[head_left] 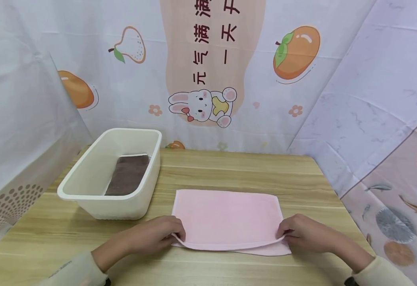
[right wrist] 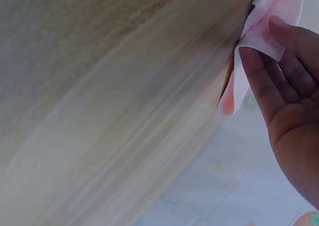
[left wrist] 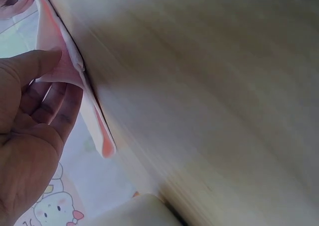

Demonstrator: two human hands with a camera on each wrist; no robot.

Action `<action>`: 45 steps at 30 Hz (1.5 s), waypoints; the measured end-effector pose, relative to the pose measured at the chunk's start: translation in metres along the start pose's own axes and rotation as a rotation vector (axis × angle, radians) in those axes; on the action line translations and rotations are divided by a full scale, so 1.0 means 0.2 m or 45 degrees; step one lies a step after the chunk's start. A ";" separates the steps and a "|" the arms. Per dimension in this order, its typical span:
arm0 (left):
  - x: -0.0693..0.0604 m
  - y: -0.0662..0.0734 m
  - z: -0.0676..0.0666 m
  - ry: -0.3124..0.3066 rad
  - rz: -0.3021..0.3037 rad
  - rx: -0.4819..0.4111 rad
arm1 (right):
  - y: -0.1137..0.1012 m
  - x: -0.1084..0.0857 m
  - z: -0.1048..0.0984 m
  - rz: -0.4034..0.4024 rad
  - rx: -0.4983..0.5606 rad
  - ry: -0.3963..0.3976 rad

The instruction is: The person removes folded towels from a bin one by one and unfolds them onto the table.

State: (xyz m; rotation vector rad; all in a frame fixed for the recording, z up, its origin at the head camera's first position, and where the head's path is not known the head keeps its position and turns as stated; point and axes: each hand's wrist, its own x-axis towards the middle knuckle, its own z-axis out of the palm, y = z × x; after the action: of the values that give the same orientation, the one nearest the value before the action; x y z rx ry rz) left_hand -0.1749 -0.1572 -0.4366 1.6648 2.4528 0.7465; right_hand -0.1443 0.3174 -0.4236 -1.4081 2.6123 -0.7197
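Observation:
A pink towel (head_left: 226, 218) lies folded over on the wooden table, its near edge lifted a little off the layer beneath. My left hand (head_left: 160, 233) pinches the towel's near left corner; in the left wrist view the thumb is on one side of the cloth (left wrist: 62, 66) and the fingers on the other. At the near right corner my right hand (head_left: 303, 234) pinches the same edge, and the right wrist view shows the cloth (right wrist: 264, 34) between thumb and fingers. Between the hands the raised edge sags slightly. A strip of the lower layer shows at the front right.
On the table's left side stands a white plastic basin (head_left: 144, 198) with a dark brown folded cloth (head_left: 130, 174) inside. The wooden table (head_left: 237, 167) is bordered by printed curtains (head_left: 122, 99) at the back and both sides.

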 end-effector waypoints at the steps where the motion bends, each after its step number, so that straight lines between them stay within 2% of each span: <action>1: 0.00 0.00 0.00 -0.003 -0.007 -0.004 | 0.00 0.00 0.00 0.006 0.002 0.000; 9: 0.01 0.01 0.00 -0.013 -0.088 -0.069 | 0.01 -0.02 -0.02 0.028 0.036 0.004; 11: 0.01 0.00 0.00 0.005 -0.127 -0.116 | 0.01 -0.01 -0.03 0.060 0.083 -0.003; 14: 0.01 -0.02 -0.01 0.053 -0.238 -0.261 | 0.03 -0.01 -0.04 0.139 0.194 -0.005; 17: 0.03 -0.04 -0.04 0.170 -0.381 -0.387 | 0.08 -0.01 -0.07 0.211 0.326 0.028; 19: 0.07 -0.06 -0.05 0.297 -0.482 -0.435 | 0.12 0.00 -0.08 0.245 0.399 0.072; 25: 0.21 -0.11 -0.08 0.677 -0.802 -0.460 | 0.23 0.05 -0.15 0.420 0.471 0.242; 28: 0.29 -0.12 -0.10 0.820 -0.909 -0.459 | 0.28 0.10 -0.20 0.499 0.484 0.327; 33: 0.42 -0.16 -0.16 1.026 -1.028 -0.491 | 0.34 0.19 -0.29 0.594 0.459 0.417; 37: 0.52 -0.20 -0.21 1.125 -1.091 -0.598 | 0.37 0.26 -0.37 0.666 0.433 0.451; 40: 0.59 -0.22 -0.25 1.201 -1.104 -0.643 | 0.39 0.30 -0.44 0.707 0.447 0.462; 45: 0.70 -0.26 -0.28 1.371 -1.075 -0.680 | 0.43 0.36 -0.50 0.752 0.490 0.498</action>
State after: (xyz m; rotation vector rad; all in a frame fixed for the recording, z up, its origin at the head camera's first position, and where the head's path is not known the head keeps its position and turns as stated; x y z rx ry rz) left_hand -0.2947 -0.0660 -0.3812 -0.1211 2.6392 2.1627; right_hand -0.2798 0.3357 -0.3619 -0.3853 2.7183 -1.3911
